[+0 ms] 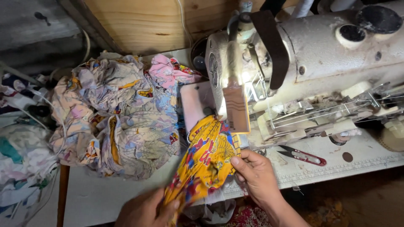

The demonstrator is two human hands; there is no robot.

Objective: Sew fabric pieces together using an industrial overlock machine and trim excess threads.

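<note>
Two bare hands are on one piece of yellow printed cloth with red and blue figures (pixel 206 157), which runs from under the head of the sewing machine down over the front edge of the white tabletop (pixel 97 197). The left hand (pixel 147 210) is low at the front edge, its fingers closed around the bottom end of the cloth, bunching it. The right hand (pixel 256 174) sits just to the right of the cloth, thumb and fingertips pinching its right-hand edge near the middle.

The cloth's upper end lies on the tabletop right below the needle end of the worn cream-coloured industrial sewing machine (pixel 320 63), which fills the far right part of the table. A dark strap (pixel 273 46) hangs across the machine's head. On the machine bed, towards the right edge and well apart from the right hand, lie small thread snips with red handles (pixel 305 156).

Left of the yellow cloth, a big crumpled heap of pale printed fabric (pixel 122 117) covers the far left part of the tabletop, with a pink printed piece (pixel 168 69) lying at its back, close to the machine. More pale fabric (pixel 21 168) hangs off the table's left edge. A plywood board (pixel 143 21) stands behind the table.
</note>
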